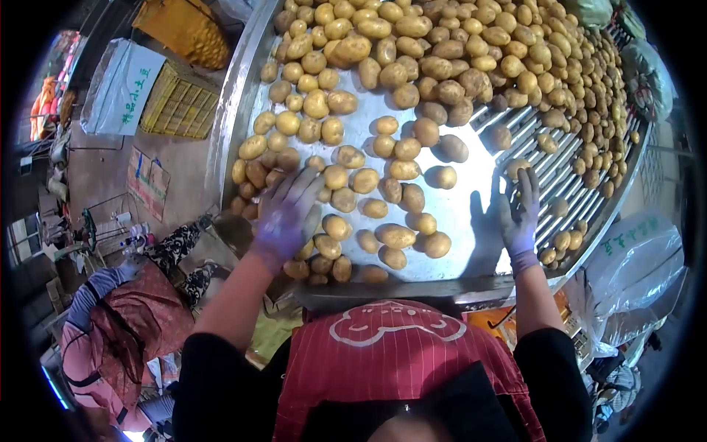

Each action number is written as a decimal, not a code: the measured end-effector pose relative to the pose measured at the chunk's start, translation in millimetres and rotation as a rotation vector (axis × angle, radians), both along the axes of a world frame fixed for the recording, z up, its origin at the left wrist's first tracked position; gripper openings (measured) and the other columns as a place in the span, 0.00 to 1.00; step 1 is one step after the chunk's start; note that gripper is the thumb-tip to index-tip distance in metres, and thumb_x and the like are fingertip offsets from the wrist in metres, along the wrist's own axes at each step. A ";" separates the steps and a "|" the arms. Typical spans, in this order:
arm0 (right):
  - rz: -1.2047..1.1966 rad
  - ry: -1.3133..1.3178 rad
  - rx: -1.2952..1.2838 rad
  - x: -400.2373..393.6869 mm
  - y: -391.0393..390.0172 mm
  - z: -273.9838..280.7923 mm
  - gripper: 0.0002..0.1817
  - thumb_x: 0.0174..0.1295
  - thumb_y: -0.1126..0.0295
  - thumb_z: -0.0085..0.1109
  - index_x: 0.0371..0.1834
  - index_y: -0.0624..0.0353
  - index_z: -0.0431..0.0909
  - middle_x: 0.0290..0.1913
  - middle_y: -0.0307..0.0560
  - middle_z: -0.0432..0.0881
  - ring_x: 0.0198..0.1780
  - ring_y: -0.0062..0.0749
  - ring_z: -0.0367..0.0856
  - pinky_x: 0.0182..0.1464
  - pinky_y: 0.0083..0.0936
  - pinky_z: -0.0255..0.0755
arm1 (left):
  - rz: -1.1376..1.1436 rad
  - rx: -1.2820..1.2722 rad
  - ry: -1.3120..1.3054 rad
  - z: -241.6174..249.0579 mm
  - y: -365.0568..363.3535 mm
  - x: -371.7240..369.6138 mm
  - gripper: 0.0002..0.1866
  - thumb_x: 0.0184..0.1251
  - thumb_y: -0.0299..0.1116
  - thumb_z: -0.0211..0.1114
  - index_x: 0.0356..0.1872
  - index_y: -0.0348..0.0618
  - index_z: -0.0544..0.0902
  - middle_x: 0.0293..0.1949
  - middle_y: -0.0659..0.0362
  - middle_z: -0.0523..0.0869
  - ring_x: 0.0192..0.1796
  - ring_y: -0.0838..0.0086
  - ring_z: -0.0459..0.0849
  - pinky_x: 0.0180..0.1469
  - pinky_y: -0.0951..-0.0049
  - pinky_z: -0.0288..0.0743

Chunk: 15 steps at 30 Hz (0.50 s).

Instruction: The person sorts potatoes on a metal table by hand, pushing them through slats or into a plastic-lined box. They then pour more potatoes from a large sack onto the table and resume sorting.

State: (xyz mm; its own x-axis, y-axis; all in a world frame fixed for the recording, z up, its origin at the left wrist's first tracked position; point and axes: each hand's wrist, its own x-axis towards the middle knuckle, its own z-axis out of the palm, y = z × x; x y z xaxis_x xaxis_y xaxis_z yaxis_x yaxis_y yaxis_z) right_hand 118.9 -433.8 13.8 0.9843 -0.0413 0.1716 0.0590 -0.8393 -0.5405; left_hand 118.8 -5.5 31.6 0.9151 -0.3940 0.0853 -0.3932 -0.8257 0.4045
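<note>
- Our left hand (286,214): fingers apart, among round yellow-brown potatoes (336,177).
- Our right hand (520,214): fingers apart, over silver metal slats (561,174).

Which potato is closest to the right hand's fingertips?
The potato right at the right hand's fingertips, at the left edge of the slatted section; the others lie farther from those fingertips.

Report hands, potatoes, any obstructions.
Left hand open on potatoes. Right hand open, fingertips at one potato near metal slats. Loose potatoes between hands.
</note>
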 end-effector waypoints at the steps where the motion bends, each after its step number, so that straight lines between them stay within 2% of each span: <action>1: -0.010 0.011 -0.021 -4.9 -1.1 -13.8 0.38 0.61 0.55 0.65 0.74 0.58 0.68 0.72 0.71 0.64 0.72 0.63 0.67 0.72 0.53 0.64 | 0.019 -0.007 -0.005 4.1 7.2 -17.3 0.22 0.60 0.34 0.65 0.57 0.46 0.81 0.61 0.51 0.81 0.62 0.51 0.79 0.65 0.51 0.70; 2: 0.125 -0.204 -0.124 -11.3 24.6 -22.8 0.31 0.60 0.55 0.65 0.64 0.60 0.72 0.68 0.68 0.68 0.68 0.60 0.69 0.67 0.52 0.67 | 0.045 -0.014 -0.012 8.6 11.2 -34.3 0.21 0.60 0.32 0.64 0.56 0.46 0.82 0.59 0.50 0.82 0.62 0.52 0.79 0.65 0.52 0.71; 3: 0.267 -0.421 -0.222 -16.8 67.0 -26.5 0.26 0.60 0.55 0.65 0.55 0.62 0.76 0.64 0.66 0.72 0.64 0.58 0.72 0.61 0.51 0.69 | 0.024 -0.026 0.103 21.9 3.9 -50.2 0.21 0.57 0.32 0.65 0.54 0.44 0.81 0.58 0.49 0.81 0.61 0.53 0.80 0.63 0.51 0.71; 4: 0.327 0.081 -0.009 -23.7 104.2 -2.4 0.22 0.58 0.55 0.66 0.47 0.60 0.74 0.57 0.60 0.75 0.58 0.55 0.72 0.58 0.46 0.66 | 0.008 -0.038 0.214 33.0 -11.4 -59.9 0.22 0.54 0.31 0.66 0.53 0.42 0.81 0.58 0.47 0.81 0.61 0.54 0.80 0.62 0.50 0.70; 5: 0.279 0.043 0.271 -37.2 141.7 -8.2 0.28 0.58 0.53 0.66 0.55 0.62 0.74 0.54 0.58 0.75 0.56 0.57 0.72 0.60 0.45 0.63 | -0.185 -0.083 0.332 28.4 -29.8 -64.1 0.21 0.52 0.32 0.68 0.51 0.43 0.82 0.54 0.49 0.82 0.57 0.55 0.80 0.60 0.52 0.71; 6: 0.367 0.133 0.383 -37.6 175.1 3.9 0.30 0.62 0.56 0.64 0.64 0.61 0.72 0.60 0.61 0.74 0.61 0.58 0.71 0.64 0.46 0.63 | -0.380 -0.125 0.444 16.7 -48.7 -66.6 0.21 0.50 0.32 0.69 0.49 0.45 0.83 0.50 0.50 0.82 0.54 0.56 0.81 0.59 0.53 0.72; 7: 0.527 0.198 0.398 -46.7 189.5 -23.0 0.30 0.67 0.60 0.61 0.70 0.58 0.70 0.68 0.62 0.70 0.68 0.59 0.68 0.70 0.46 0.61 | -0.276 -0.269 0.077 -9.6 -63.2 -93.2 0.20 0.47 0.34 0.71 0.46 0.47 0.84 0.49 0.53 0.83 0.54 0.59 0.81 0.58 0.56 0.72; 8: 0.605 0.344 0.513 -34.9 198.8 -3.0 0.26 0.67 0.69 0.57 0.69 0.61 0.71 0.70 0.62 0.69 0.69 0.58 0.68 0.71 0.45 0.61 | -0.248 -0.196 0.136 -22.5 -58.0 -99.0 0.21 0.48 0.36 0.72 0.47 0.49 0.84 0.53 0.54 0.83 0.57 0.59 0.80 0.60 0.56 0.72; 9: 0.614 0.339 0.512 -22.3 199.5 4.5 0.26 0.67 0.69 0.57 0.69 0.61 0.71 0.70 0.62 0.69 0.69 0.58 0.68 0.71 0.45 0.61 | -0.221 -0.128 0.197 -25.3 -55.1 -100.6 0.22 0.48 0.37 0.72 0.49 0.50 0.84 0.57 0.55 0.83 0.61 0.59 0.79 0.63 0.56 0.71; 11: 0.884 0.221 0.551 12.6 184.8 14.7 0.24 0.65 0.69 0.62 0.65 0.59 0.75 0.64 0.61 0.76 0.66 0.59 0.72 0.69 0.44 0.65 | -0.212 -0.122 0.135 -25.4 -33.4 -94.4 0.19 0.52 0.38 0.70 0.48 0.51 0.84 0.59 0.58 0.82 0.63 0.60 0.78 0.66 0.55 0.69; 13: 0.780 -0.160 0.162 50.8 148.6 34.5 0.27 0.61 0.61 0.65 0.63 0.58 0.77 0.61 0.59 0.80 0.65 0.58 0.74 0.68 0.47 0.68 | -0.197 -0.106 0.076 -16.3 -6.1 -95.1 0.17 0.56 0.40 0.68 0.47 0.53 0.84 0.61 0.61 0.81 0.65 0.60 0.77 0.68 0.54 0.67; 15: 0.365 -0.269 -0.176 80.2 95.7 27.1 0.30 0.57 0.59 0.67 0.63 0.59 0.77 0.64 0.60 0.77 0.66 0.59 0.73 0.68 0.50 0.68 | -0.099 -0.045 0.142 -1.3 16.6 -101.1 0.18 0.56 0.38 0.69 0.50 0.53 0.84 0.67 0.59 0.77 0.65 0.58 0.76 0.67 0.52 0.67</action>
